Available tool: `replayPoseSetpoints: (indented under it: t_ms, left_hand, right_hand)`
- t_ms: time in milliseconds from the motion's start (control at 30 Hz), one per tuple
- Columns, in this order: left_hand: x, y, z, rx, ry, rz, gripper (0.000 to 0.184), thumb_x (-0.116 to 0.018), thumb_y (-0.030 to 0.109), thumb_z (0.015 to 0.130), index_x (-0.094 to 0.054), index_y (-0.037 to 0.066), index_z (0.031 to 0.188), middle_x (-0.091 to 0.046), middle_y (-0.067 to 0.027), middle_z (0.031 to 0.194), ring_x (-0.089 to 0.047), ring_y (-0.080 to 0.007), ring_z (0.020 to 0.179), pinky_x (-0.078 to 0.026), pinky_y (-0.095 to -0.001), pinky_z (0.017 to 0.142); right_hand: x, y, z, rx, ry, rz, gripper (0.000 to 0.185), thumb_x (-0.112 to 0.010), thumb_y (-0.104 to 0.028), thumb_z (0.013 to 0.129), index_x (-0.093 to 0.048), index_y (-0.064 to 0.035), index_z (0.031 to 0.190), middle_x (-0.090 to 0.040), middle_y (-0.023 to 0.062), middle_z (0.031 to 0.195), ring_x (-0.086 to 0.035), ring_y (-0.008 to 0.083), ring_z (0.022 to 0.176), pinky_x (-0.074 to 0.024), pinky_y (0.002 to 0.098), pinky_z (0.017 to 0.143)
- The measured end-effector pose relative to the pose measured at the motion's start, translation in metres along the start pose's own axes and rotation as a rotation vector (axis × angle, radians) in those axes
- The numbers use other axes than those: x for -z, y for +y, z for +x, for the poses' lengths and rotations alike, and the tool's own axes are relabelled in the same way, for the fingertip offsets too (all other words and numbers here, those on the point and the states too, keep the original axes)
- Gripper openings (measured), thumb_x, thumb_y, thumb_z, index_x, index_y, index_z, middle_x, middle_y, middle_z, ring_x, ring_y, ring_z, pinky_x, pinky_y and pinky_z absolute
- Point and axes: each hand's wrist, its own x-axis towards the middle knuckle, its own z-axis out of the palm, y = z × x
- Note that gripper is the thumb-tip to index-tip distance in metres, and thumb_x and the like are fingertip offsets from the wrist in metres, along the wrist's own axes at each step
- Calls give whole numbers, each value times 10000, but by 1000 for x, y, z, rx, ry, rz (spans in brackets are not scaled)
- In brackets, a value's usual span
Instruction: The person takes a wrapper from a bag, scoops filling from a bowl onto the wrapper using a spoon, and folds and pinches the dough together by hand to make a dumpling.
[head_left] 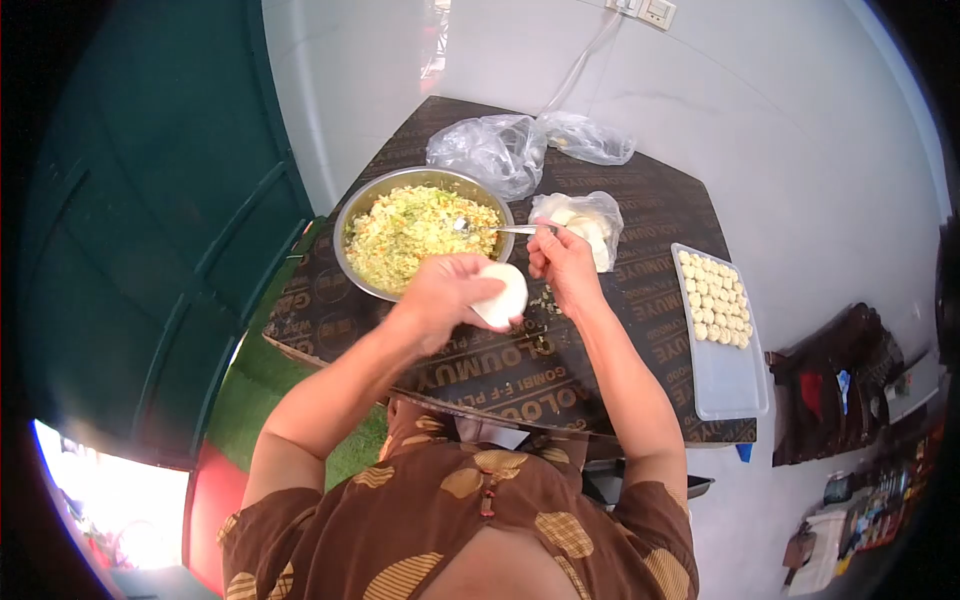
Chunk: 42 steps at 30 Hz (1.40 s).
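My left hand (pixel 450 300) is closed on a round white dough wrapper (pixel 503 297), with the thumb lying over its edge. In my right hand (pixel 563 266) is the handle of a metal spoon (pixel 518 229). The spoon's bowl end rests on chopped vegetable filling (pixel 420 228), which is yellow-green with orange bits. That filling sits in a wide steel bowl (pixel 345 245) to the left. Just beyond my right hand, a clear plastic bag (pixel 606 207) holds more pale round wrappers (pixel 590 232).
On the table's right side, a pale tray (pixel 727 385) carries rows of several small pleated dumplings (pixel 713 298). Crumpled clear bags (pixel 490 150) lie at the back by the wall. Bits of filling are scattered on the dark printed tabletop (pixel 480 370). A green door (pixel 170 220) stands at left.
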Motion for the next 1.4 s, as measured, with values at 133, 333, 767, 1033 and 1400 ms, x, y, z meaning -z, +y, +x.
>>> replayPoseSetpoints:
  t_ms: [133,333,767,1033,1400]
  left_hand:
    - [48,24,2,-135,235,23,216,-570,22,895,-584,-108,1067,-676,-198,941,-699,-285,765,-611,-347,655]
    - [106,41,20,-271,448,-34,170,-512,34,942,-562,-125,974,-655,-210,881,-687,-268,724,-612,-343,634]
    - [129,30,30,-405,599,-52,203,-474,87,975,-529,-108,976,-638,-201,867,-688,-286,743,-604,-360,630]
    - [129,27,31,-416,584,-19,196,-468,80,976,-543,-101,966,-644,-192,850,-685,-265,728,-588,-343,625]
    - [132,26,34,-392,532,34,207,-463,71,975,-545,-118,959,-647,-195,825,-678,-248,693,-584,-339,617]
  right_hand:
    - [-16,3,6,70,95,46,266,-612,-165,938,-583,13,1134,-556,27,744,-456,87,563,-386,259,503]
    - [-31,6,10,168,132,-210,196,-605,-161,943,-648,0,1045,-563,-4,706,-441,58,550,-364,232,489]
    - [-33,-48,-21,762,-30,-837,138,-548,-97,949,-638,7,943,-602,43,663,-566,103,594,-452,247,558]
    - [-30,-43,-5,653,-279,-885,179,-518,-114,960,-626,21,917,-612,45,662,-576,111,609,-460,253,561]
    - [-44,-14,4,43,19,-367,187,-503,-125,936,-615,12,876,-580,46,621,-442,65,435,-315,225,375]
